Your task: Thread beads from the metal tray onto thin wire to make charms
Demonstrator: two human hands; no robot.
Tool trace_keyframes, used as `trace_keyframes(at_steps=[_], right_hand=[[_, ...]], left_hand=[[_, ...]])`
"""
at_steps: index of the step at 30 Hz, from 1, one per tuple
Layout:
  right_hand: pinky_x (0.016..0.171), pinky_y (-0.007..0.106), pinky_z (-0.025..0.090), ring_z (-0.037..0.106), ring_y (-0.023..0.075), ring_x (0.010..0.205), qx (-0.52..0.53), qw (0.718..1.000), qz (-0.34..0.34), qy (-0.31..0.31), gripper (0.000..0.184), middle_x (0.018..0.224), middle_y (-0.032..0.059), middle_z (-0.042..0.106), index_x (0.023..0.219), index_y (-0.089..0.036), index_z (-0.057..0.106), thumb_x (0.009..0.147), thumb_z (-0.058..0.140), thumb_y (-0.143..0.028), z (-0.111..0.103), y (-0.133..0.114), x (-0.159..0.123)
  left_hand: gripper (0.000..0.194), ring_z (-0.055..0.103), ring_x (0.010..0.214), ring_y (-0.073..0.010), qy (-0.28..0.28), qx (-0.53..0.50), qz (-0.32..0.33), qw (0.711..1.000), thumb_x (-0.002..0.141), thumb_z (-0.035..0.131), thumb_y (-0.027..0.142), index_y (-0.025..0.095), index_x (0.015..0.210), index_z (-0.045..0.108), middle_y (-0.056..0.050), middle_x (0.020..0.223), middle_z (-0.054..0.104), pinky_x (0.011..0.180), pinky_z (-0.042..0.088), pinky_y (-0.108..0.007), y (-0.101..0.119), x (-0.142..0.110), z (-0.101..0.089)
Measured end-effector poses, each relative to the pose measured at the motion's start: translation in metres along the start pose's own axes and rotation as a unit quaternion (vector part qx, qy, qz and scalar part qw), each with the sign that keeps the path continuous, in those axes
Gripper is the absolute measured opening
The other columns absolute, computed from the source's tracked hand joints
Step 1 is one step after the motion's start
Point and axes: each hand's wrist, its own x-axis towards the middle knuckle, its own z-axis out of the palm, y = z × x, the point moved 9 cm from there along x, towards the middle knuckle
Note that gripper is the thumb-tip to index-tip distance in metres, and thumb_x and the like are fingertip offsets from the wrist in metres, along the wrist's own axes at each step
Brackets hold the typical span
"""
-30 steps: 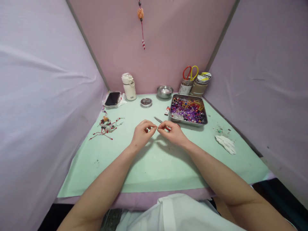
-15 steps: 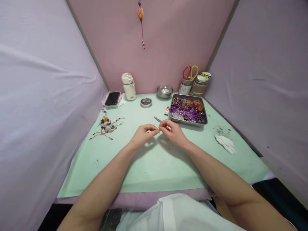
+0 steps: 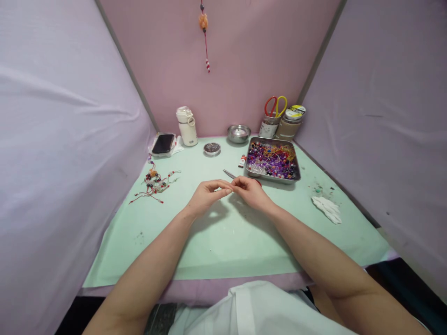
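My left hand [image 3: 208, 195] and my right hand [image 3: 252, 191] meet above the middle of the table, with thumbs and fingertips pinched together and touching. Whatever is between the fingertips is too small and too covered to make out. Just behind my right hand lies a pair of scissors [image 3: 228, 173] with pointed metal blades; part of its red handle shows past the knuckles. A metal tray [image 3: 274, 178] of purple, dark and clear beads with tangled golden cord stands beyond my right hand. A small red-and-white packet [image 3: 242, 161] is by its left edge.
At left lie beaded red-cord strings [image 3: 155, 184], a phone [image 3: 164, 144] and a white flask [image 3: 187, 126]. Behind stand a round container [image 3: 212, 149], steel bowl [image 3: 239, 133] and two jars [image 3: 268, 126], one holding scissors. White gloves [image 3: 327, 209] lie right. A beaded pendant [image 3: 203, 22] hangs ahead.
My right hand has turned slightly and its fingertips have dropped a little, closing against the left ones. The small pale piece visible between the fingers is now hidden. More of the red handle shows.
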Motion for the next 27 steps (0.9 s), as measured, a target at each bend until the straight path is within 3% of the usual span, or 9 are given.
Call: trace_keyframes(at_steps=[5, 10, 14, 18, 23, 27], right_hand=[[0.073, 0.032, 0.041, 0.054, 0.0167, 0.075, -0.106, 0.990, -0.046, 0.086, 0.011, 0.085, 0.0035, 0.058, 0.083, -0.019, 0.062, 0.079, 0.052, -0.018, -0.015, -0.010, -0.003], [0.080, 0.036, 0.042, 0.054, 0.0180, 0.083, -0.116, 0.970, -0.155, 0.149, 0.015, 0.095, 0.0057, 0.054, 0.091, -0.021, 0.059, 0.081, 0.051, -0.013, -0.021, -0.039, -0.016], [0.081, 0.037, 0.043, 0.053, 0.0198, 0.091, -0.125, 0.955, -0.248, 0.105, 0.016, 0.097, 0.0065, 0.052, 0.093, -0.023, 0.060, 0.082, 0.052, -0.014, -0.007, -0.055, -0.027], [0.075, 0.034, 0.045, 0.052, 0.0189, 0.087, -0.121, 0.972, -0.199, 0.040, 0.013, 0.095, 0.0041, 0.055, 0.093, -0.026, 0.061, 0.085, 0.051, -0.022, 0.011, -0.047, -0.022], [0.072, 0.032, 0.042, 0.055, 0.0193, 0.087, -0.110, 0.989, -0.081, 0.057, 0.011, 0.091, 0.0014, 0.060, 0.090, -0.025, 0.059, 0.083, 0.060, -0.033, 0.013, -0.033, -0.015], [0.076, 0.032, 0.042, 0.055, 0.0186, 0.088, -0.129, 0.986, -0.094, 0.050, 0.007, 0.088, -0.0001, 0.061, 0.088, -0.024, 0.060, 0.081, 0.062, -0.024, 0.014, -0.039, -0.018]], left_hand=[[0.018, 0.050, 0.064, -0.0115, 0.060, 0.023, -0.047, 0.997, 0.067, 0.072, 0.036, 0.019, 0.074, 0.072, -0.003, 0.078, 0.068, 0.061, 0.038, -0.026, -0.010, 0.001, -0.010], [0.021, 0.047, 0.062, -0.0104, 0.098, -0.024, -0.123, 0.987, 0.063, 0.074, 0.037, 0.019, 0.074, 0.072, -0.002, 0.073, 0.067, 0.055, 0.035, -0.023, -0.025, 0.000, -0.017], [0.023, 0.045, 0.060, -0.0082, 0.102, -0.081, -0.171, 0.977, 0.060, 0.077, 0.036, 0.018, 0.073, 0.071, -0.001, 0.071, 0.063, 0.053, 0.032, -0.021, -0.034, -0.002, -0.018], [0.025, 0.045, 0.059, -0.0078, 0.111, -0.100, -0.205, 0.967, 0.059, 0.078, 0.036, 0.017, 0.074, 0.071, 0.000, 0.066, 0.059, 0.050, 0.030, -0.020, -0.041, -0.004, -0.018], [0.027, 0.044, 0.056, -0.0073, 0.091, -0.106, -0.210, 0.968, 0.060, 0.076, 0.037, 0.015, 0.073, 0.070, -0.003, 0.070, 0.061, 0.044, 0.022, -0.021, -0.042, -0.005, -0.012], [0.024, 0.041, 0.053, -0.0067, 0.078, -0.108, -0.208, 0.969, 0.060, 0.074, 0.035, 0.014, 0.071, 0.069, -0.003, 0.067, 0.059, 0.043, 0.021, -0.021, -0.041, -0.006, -0.007]])
